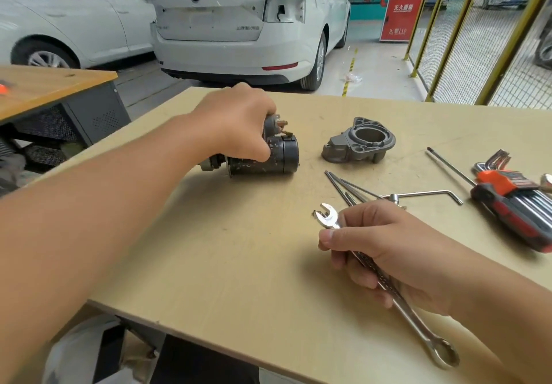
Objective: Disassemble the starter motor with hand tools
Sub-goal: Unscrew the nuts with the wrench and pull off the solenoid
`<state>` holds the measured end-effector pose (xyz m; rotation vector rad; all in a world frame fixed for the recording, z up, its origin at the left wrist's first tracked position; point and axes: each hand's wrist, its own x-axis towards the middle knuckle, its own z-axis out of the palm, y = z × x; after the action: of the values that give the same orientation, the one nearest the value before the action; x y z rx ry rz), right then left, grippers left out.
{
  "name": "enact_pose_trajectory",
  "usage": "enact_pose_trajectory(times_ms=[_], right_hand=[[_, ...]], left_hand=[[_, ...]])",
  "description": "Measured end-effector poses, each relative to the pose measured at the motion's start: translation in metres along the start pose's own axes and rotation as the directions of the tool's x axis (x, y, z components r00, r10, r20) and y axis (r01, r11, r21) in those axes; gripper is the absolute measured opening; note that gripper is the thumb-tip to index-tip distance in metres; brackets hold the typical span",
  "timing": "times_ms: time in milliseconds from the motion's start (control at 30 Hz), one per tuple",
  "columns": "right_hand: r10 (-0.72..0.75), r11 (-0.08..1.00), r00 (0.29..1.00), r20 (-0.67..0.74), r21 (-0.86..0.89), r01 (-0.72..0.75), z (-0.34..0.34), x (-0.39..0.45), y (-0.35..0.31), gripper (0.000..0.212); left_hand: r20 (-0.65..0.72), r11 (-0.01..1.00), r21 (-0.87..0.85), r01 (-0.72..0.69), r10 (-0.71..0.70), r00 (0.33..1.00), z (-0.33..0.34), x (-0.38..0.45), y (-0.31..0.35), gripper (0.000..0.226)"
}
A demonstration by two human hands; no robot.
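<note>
Step in hand: the motor [263, 156] is being steadied on the table [239, 249] while a wrench [385, 279] is held ready; judged, a fastener at the terminal end is the next to be loosened.
Motor: laid on its side, left of centre and toward the far edge, its black end cap turned to the right; a smaller cylinder with terminal studs is seen on its far side.
Left hand [242, 126]: laid over the motor from above, fingers curled round the body and thumb pressed to its near side, so the motor is gripped.
Right hand [385, 249]: near and right of centre, fingers curled round the wrench shank, thumb along it; the open jaw points far-left, the ring end trails near-right over the table edge.
Housing [358, 144]: already off, set apart to the right of the motor.
Long bolts [343, 186]: laid loose between housing and right hand, so the through-bolts are judged to be out.
Other tools: an L-handle [424, 195], a screwdriver [451, 167] and a hex key set [507, 186] are spread at the far right.
Next move: the wrench jaw must be carried far-left to the studs and seated squarely on a nut; which nut cannot be told, as the studs are partly hidden by the left hand.
Risk: the motor may roll unless the grip is kept firm.
</note>
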<state>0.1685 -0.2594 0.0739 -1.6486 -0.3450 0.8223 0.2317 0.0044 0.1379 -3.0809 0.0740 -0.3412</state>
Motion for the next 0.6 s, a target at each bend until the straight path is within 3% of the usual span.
enact_pose_trajectory(times_ms=[100,167,300,433,500,533,600], right_hand=[[-0.005,1.000,1.000,0.002,0.017,0.005,0.003,0.000,0.000,0.028],[-0.017,0.999,1.000,0.008,0.035,0.017,0.004,-0.001,0.000,0.025],[-0.051,0.993,0.998,-0.023,0.104,0.053,0.002,0.001,-0.001,0.032],[-0.068,0.985,0.996,-0.049,0.153,0.075,0.002,0.002,-0.002,0.033],[-0.080,0.984,0.995,-0.063,0.157,0.089,0.003,0.002,-0.002,0.031],[-0.086,0.983,0.994,-0.068,0.158,0.096,0.003,0.002,-0.002,0.029],[-0.096,0.982,0.994,-0.055,0.160,0.104,0.004,0.002,-0.003,0.025]], left_hand=[[-0.165,0.986,-0.122,0.116,-0.135,0.977,0.006,-0.006,0.001,0.029],[-0.291,0.950,-0.263,0.168,-0.244,0.925,0.011,-0.010,0.001,0.032],[-0.504,0.787,-0.609,0.099,-0.481,0.718,0.015,-0.020,0.008,0.033],[-0.475,0.453,-0.875,-0.172,-0.733,0.486,0.014,-0.026,0.008,0.018],[-0.349,0.209,-0.922,-0.326,-0.815,0.462,0.017,-0.031,0.007,0.024],[-0.311,0.139,-0.921,-0.364,-0.825,0.472,0.020,-0.034,0.008,0.029],[-0.310,0.137,-0.924,-0.356,-0.814,0.491,0.024,-0.039,0.009,0.031]])
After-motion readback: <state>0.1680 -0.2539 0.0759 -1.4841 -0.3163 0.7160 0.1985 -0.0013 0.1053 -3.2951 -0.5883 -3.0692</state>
